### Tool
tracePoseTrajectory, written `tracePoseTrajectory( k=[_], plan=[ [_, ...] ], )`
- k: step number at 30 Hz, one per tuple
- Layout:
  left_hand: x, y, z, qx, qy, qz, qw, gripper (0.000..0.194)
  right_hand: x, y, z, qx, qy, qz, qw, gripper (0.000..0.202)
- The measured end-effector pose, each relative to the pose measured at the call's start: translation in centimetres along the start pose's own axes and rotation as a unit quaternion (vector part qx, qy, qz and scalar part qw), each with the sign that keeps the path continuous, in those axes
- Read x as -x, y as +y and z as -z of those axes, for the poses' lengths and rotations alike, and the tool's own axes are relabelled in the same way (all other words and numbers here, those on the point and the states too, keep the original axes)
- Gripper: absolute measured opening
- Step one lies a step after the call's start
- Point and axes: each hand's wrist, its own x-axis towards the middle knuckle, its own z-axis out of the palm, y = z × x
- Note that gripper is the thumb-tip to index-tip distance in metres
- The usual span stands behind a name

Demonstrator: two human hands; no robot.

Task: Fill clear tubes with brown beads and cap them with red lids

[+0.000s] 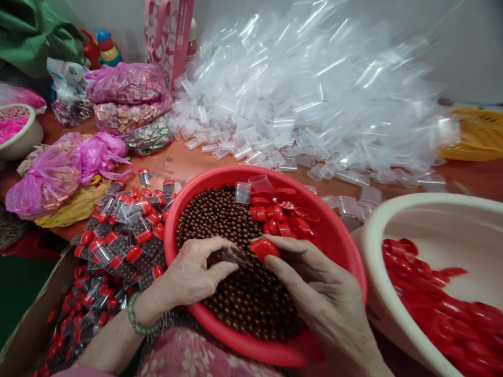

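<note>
At far left, a pale bowl (33, 137) holds pink material. Beside it, knotted pink plastic bags (58, 175) lie on the orange table (173, 159), presumably tied so their contents don't spill. Nearer the person, a cardboard box (29, 332) holds a heap of red-capped clear containers (129, 251), many with dark beads showing inside; the heap sits just beside the basin, likely for easy reach.

The person's left hand (206, 267), with a green bead bracelet (138, 315) at the wrist, comes in over a red basin (173, 230). Its fingers curl with the thumb set apart; blur and shadow hide whether they grip anything. Below are round brown beads (216, 220). The basin seems drawn close to the lap so that both hands can work above it and anything dropped falls back in.

Near the basin's middle, the right hand (314, 277) pinches 1 red cap (265, 249) between thumb and fingers, facing the left hand, perhaps to keep it steady. Behind it, loose red caps (288, 212) lie in the basin, apparently kept to 1 side of the beads.

Beyond rises a mound of clear plastic sleeves (298, 99). At right, a cream basin (371, 246) holds more red pieces (444, 309); behind it is a yellow basket (475, 137).
</note>
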Motion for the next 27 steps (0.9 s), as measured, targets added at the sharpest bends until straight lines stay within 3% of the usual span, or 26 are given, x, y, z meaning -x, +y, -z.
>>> tracePoseTrajectory(
  k=[5,12,17,22,27],
  plan=[
    [-0.5,-0.4,0.4,0.1,-0.007,0.026,0.995,0.019,-0.3,-0.6,-0.2,-0.013,0.03,-0.024,0.999,0.022],
    [-0.6,-0.1,1.0,0.238,-0.032,0.075,0.968,0.018,-1.0,-0.7,-0.7,-0.001,0.019,-0.018,1.0,0.021],
    [-0.8,-0.4,1.0,0.185,-0.039,0.074,0.979,0.017,-1.3,-1.8,-1.2,0.103,-0.029,0.107,0.989,0.023],
    [-0.9,-0.9,1.0,0.14,-0.059,0.047,0.987,0.012,-2.0,-2.4,-1.6,0.189,-0.113,0.271,0.937,0.032],
    [-0.7,-0.9,0.9,0.072,-0.069,0.026,0.995,0.013,-1.7,-1.9,-1.8,0.191,-0.106,0.265,0.939,0.029]
  ],
)
